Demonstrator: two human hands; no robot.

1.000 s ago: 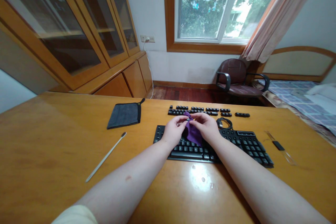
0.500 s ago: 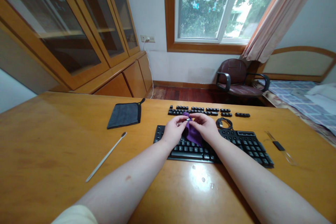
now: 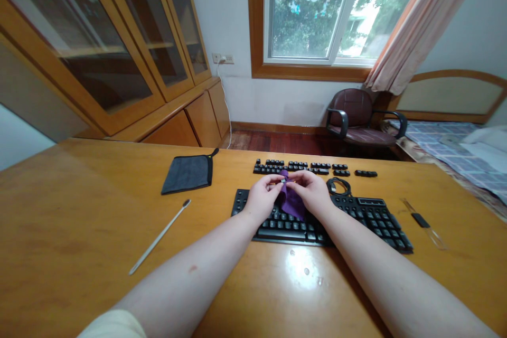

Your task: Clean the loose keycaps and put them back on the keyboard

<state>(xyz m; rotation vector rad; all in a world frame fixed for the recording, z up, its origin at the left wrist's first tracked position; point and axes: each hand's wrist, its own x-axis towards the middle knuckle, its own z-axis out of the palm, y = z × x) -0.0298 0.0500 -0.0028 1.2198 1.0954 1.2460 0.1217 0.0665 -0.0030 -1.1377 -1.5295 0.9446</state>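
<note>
A purple cloth (image 3: 292,205) hangs from my fingers over the black keyboard (image 3: 291,235). My left hand (image 3: 264,196) pinches its upper part from the left, fingers curled together. From the right, my right hand (image 3: 311,190) grips the same cloth with thumb and fingertips. Between the fingertips shows a small pale spot, too small to name. Part of the keyboard is hidden under the hands and cloth. Behind it, removed black keycaps (image 3: 271,169) lie in rows on the wooden desk (image 3: 237,285).
A coiled black cable (image 3: 339,187) lies behind the keyboard. To the left are a folded grey cloth (image 3: 188,173) and a thin brush (image 3: 160,237). A wire keycap puller (image 3: 420,220) rests at the right. An office chair (image 3: 352,116) stands beyond the desk.
My fingers and the top of the purple cloth have shifted very slightly. Both hands keep their hold, and the things on the desk stay where they were.
</note>
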